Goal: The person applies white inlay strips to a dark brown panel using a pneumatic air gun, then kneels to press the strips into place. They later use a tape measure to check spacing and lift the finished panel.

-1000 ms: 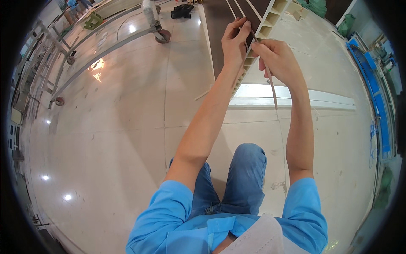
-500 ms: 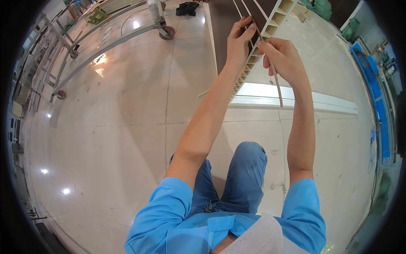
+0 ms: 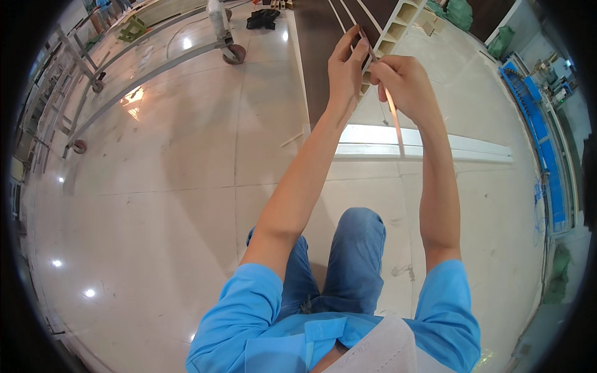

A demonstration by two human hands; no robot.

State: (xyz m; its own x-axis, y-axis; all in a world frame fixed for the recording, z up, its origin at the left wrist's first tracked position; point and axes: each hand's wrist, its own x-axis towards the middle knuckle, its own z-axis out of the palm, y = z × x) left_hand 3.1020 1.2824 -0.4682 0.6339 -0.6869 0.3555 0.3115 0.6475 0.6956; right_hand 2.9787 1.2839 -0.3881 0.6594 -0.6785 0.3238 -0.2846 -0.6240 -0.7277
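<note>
A dark brown panel with a pale, hollow-celled edge stands at the top of the view. Thin light strips run along its dark face. Between thumb and fingers, my left hand pinches a narrow, flexible strip close to the panel's edge. My right hand is closed on the same strip a little nearer to me and to the right. The strip's free end hangs below that hand, slightly bent. My left hand and forearm hide part of the hollow edge.
Long white profiles lie on the tiled floor beyond my knees. A metal frame on wheels stands at the far left, with a black bundle near it. Blue machinery lines the right side. A short strip piece shows beside my left forearm.
The view has shifted slightly, so the panel and floor objects sit further left. Both hands keep their grip on the strip; its hanging end has swung a little and catches more light.
</note>
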